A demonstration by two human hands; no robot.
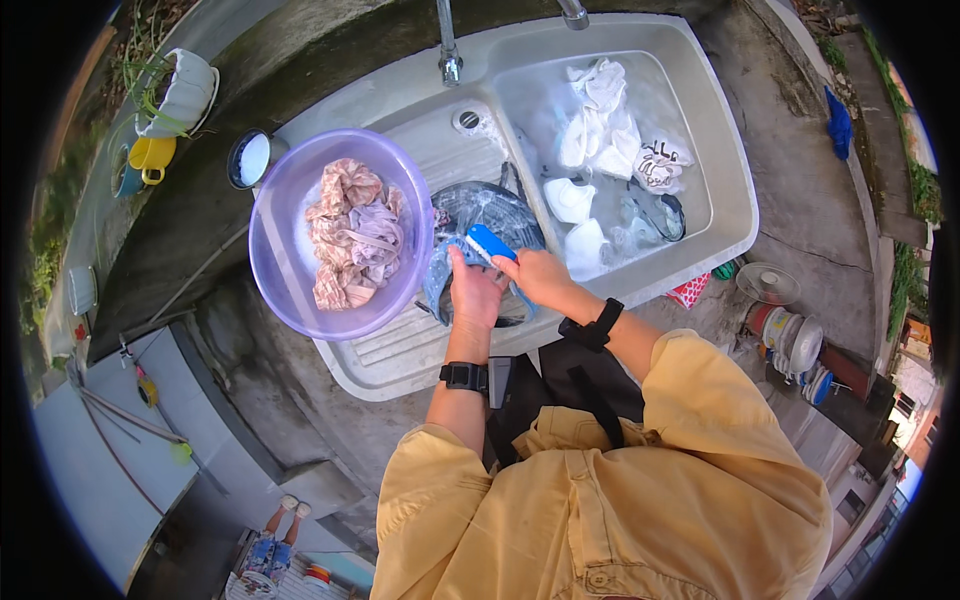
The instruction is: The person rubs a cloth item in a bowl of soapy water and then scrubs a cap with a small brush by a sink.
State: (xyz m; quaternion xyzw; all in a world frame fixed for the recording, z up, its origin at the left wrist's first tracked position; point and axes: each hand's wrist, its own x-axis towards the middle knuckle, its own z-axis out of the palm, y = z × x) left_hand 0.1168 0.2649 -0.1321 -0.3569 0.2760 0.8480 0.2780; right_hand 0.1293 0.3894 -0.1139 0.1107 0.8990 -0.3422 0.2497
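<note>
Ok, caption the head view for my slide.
Right hand holding a blue scrub brush, left hand at light-blue cloth, over a laundry sink's washboard.

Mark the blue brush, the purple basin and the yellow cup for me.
Blue brush [489, 241]: head view, top of its body.
Purple basin [407, 278]: head view, inner wall, right side.
Yellow cup [151, 154]: head view, body above the handle.

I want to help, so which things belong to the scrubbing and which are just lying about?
Seem part of the scrubbing:
blue brush, in the right hand
light-blue cloth, at the left hand
sink
purple basin with laundry

Seem just lying about:
yellow cup
white flowerpot
</note>
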